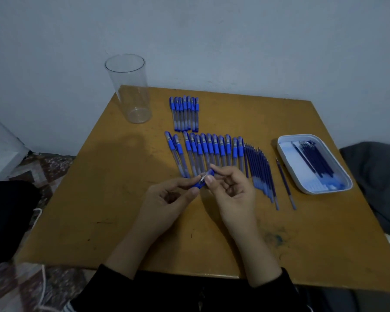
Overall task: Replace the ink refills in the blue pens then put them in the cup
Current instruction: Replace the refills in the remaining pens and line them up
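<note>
Left hand (167, 199) and right hand (232, 190) each pinch one blue pen (202, 181), its long axis slanting near-left to far-right.

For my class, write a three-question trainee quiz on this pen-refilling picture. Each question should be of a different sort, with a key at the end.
1. True or false: the tall clear plastic cup already holds pens.
2. Where does the white oval plastic tray of dark blue refills sit? A) beside the cup B) at the right side of the wooden table C) on the person's lap
3. Which hands hold the blue capped pen?

Key: 1 false, the cup is empty. 2 B. 3 both: the left hand and the right hand pinch it.
</note>
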`<action>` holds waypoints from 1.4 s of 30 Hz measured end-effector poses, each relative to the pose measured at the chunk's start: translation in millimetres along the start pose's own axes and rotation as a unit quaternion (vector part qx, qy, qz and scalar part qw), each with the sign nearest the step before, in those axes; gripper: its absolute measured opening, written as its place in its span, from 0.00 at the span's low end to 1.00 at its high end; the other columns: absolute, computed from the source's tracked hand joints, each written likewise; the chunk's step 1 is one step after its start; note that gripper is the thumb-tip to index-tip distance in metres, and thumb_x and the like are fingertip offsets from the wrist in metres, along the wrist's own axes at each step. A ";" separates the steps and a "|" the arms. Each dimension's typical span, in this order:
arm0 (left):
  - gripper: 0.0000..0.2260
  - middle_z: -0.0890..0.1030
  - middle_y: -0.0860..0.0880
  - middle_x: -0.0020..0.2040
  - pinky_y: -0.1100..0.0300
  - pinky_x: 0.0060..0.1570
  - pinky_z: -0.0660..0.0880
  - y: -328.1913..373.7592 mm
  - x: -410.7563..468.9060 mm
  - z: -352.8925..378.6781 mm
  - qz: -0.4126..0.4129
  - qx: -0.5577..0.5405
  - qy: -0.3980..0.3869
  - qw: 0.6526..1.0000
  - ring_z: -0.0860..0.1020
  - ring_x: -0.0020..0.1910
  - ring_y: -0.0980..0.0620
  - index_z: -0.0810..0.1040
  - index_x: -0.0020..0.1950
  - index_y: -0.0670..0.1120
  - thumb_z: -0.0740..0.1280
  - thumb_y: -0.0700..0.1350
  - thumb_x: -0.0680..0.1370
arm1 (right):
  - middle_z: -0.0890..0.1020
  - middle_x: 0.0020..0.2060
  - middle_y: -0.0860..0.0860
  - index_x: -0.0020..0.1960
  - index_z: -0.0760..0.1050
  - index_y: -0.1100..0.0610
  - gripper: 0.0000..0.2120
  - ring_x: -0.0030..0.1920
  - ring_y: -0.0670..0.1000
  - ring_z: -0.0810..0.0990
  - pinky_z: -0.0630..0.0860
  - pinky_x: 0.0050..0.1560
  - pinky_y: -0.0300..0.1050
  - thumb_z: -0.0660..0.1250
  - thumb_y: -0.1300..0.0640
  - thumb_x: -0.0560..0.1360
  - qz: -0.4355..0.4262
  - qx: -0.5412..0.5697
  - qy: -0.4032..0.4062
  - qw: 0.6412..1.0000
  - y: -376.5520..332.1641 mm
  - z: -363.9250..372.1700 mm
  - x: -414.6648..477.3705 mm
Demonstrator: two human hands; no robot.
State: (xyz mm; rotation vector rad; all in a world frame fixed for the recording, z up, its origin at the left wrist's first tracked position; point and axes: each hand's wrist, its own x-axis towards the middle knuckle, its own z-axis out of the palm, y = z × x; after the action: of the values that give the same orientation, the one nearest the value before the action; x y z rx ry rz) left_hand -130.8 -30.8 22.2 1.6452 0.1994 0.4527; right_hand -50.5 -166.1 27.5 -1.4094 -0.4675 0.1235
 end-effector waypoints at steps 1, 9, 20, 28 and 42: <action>0.10 0.80 0.48 0.30 0.70 0.30 0.64 1.0 -0.1 1.5 0.001 0.004 0.002 1.000 0.68 0.27 0.62 0.85 0.54 0.49 0.71 0.43 0.74 | 0.84 0.45 0.53 0.49 0.79 0.54 0.06 0.45 0.55 0.83 0.81 0.48 0.49 0.71 0.62 0.74 0.001 -0.009 0.003 1.000 1.2 -0.3 -0.9; 0.12 0.81 0.56 0.34 0.73 0.31 0.66 -6.5 2.2 -3.9 0.004 0.022 -0.037 0.999 0.71 0.26 0.64 0.82 0.60 0.46 0.69 0.38 0.78 | 0.85 0.45 0.46 0.44 0.78 0.56 0.09 0.48 0.44 0.83 0.80 0.48 0.39 0.69 0.70 0.75 0.010 0.002 -0.010 1.000 4.7 -4.7 -0.4; 0.16 0.79 0.45 0.39 0.71 0.38 0.67 -8.1 2.2 -4.7 0.054 0.064 -0.087 0.993 0.71 0.34 0.63 0.76 0.69 0.50 0.65 0.42 0.82 | 0.85 0.45 0.47 0.47 0.78 0.57 0.08 0.53 0.46 0.84 0.80 0.53 0.42 0.67 0.69 0.75 -0.005 0.043 -0.010 0.999 5.9 -8.6 7.5; 0.14 0.87 0.53 0.45 0.70 0.31 0.72 -1.0 -4.4 -1.1 -0.006 -0.005 0.042 0.999 0.75 0.29 0.59 0.82 0.60 0.51 0.70 0.47 0.74 | 0.85 0.45 0.53 0.58 0.76 0.62 0.11 0.46 0.49 0.84 0.80 0.49 0.40 0.68 0.66 0.75 0.036 0.079 0.035 0.996 -0.2 -12.9 6.2; 0.14 0.86 0.55 0.48 0.71 0.45 0.73 -12.2 -7.3 -19.6 0.104 0.220 0.103 0.964 0.80 0.44 0.67 0.83 0.59 0.52 0.75 0.44 0.74 | 0.81 0.42 0.44 0.51 0.83 0.52 0.07 0.44 0.45 0.80 0.78 0.48 0.38 0.74 0.56 0.73 -0.014 -0.301 -0.093 0.949 13.0 -20.6 -11.9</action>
State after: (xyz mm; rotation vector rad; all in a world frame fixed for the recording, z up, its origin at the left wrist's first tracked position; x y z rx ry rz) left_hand -143.7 -14.2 10.3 2.0645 0.3003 0.7845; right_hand -50.8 -187.0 10.4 -2.0001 -0.7202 0.0934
